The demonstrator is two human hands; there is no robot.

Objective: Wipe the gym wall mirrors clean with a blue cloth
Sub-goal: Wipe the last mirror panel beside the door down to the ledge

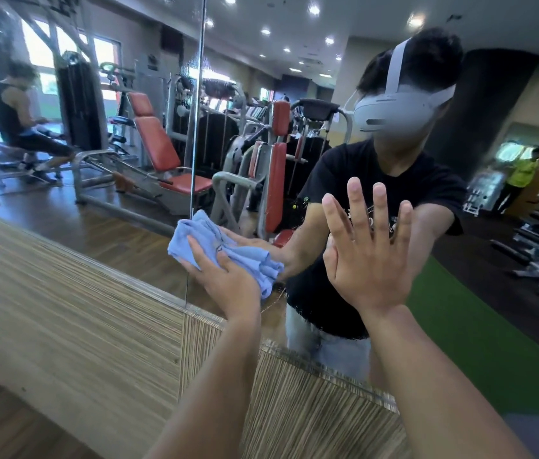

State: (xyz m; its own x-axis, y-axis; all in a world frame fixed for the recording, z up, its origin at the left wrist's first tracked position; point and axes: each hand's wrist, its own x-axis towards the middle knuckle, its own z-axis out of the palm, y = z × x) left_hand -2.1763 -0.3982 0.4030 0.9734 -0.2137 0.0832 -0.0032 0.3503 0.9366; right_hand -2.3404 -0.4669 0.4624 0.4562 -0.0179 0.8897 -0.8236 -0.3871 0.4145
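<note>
The wall mirror fills the upper part of the view, with a vertical seam between two panes. A crumpled blue cloth lies against the glass just right of the seam, low on the pane. My left hand presses the cloth to the mirror, fingers spread over it. My right hand lies flat on the glass to the right, fingers straight and splayed, holding nothing. Both arms and the cloth are mirrored in the glass.
Below the mirror runs a striped wood-grain wall panel with the mirror's lower edge slanting across it. The reflection shows weight machines with red pads, a seated person, green flooring and another person in a yellow top.
</note>
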